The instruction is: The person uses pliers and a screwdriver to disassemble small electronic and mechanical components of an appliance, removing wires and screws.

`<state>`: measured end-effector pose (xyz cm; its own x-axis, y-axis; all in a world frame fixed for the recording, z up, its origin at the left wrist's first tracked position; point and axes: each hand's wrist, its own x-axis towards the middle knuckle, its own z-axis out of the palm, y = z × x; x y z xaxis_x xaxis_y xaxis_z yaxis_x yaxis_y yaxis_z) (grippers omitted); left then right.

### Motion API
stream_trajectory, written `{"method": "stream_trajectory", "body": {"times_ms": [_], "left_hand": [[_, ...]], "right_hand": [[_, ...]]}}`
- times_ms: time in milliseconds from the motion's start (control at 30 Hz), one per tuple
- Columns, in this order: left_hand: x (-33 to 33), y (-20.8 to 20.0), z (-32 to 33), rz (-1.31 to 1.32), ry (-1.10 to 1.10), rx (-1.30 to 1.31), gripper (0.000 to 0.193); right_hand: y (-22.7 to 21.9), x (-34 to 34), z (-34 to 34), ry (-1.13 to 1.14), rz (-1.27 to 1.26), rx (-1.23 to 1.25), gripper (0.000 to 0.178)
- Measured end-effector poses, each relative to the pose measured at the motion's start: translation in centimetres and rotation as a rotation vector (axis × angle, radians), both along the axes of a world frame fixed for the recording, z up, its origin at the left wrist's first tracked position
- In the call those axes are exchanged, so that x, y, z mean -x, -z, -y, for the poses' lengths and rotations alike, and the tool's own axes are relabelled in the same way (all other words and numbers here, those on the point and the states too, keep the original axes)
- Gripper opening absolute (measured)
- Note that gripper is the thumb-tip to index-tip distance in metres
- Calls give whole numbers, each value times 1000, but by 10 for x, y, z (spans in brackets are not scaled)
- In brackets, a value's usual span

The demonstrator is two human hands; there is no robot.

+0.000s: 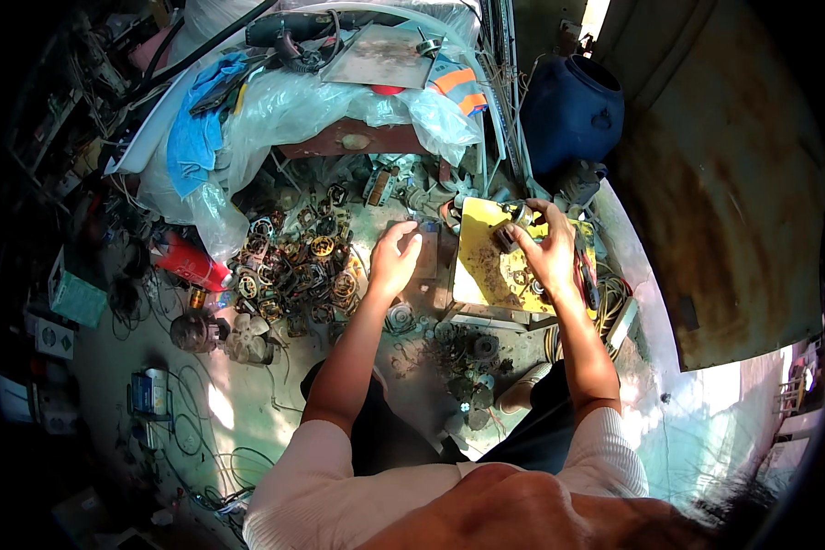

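A dark part [504,240] is sitting over the yellow table [477,217], and the fingers of the right hand [552,255] are gripping it, probably for steadying it; whether it is touching the tabletop, I cannot tell. The left hand [393,266] is hovering left of this table, its fingers half open and nothing showing in them, perhaps leaving room for the other hand. Farther left, a heap of coils [321,247] is lying on the floor [119,390], likely for easy reach. Behind, a plastic sheet [275,119] is covering a brown table [316,144], maybe against dirt, and a blue barrel [568,119] is standing back right.
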<state>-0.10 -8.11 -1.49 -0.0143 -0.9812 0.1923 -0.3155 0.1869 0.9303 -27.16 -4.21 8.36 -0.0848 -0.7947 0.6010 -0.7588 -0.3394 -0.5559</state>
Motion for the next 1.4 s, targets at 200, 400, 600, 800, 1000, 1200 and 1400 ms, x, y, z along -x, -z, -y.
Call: {"method": "stream_trajectory", "body": {"times_ms": [200,400,600,800,1000,1200,1400], "left_hand": [[-34,7,9,-87,-82,16,30],[-43,-4,6,-194,-140,38,30],[-57,-10,16,-255,-117,28,28],[-64,-21,15,-360,-103,-88,28],[-70,-10,16,-413,-76,-124,32],[-69,-21,11,-350,-74,-45,31],[-82,-33,2,-302,-152,-91,38]], "right_hand": [[-106,-70,109,-174,-10,229,46],[-129,-107,224,-87,-167,163,47],[-129,-116,292,-119,-203,-15,57],[-135,-120,313,-100,-260,-96,81],[-134,-115,311,-117,-349,-100,90],[-127,-85,274,-67,24,86,58],[-10,-11,146,144,-113,-521,42]]}}
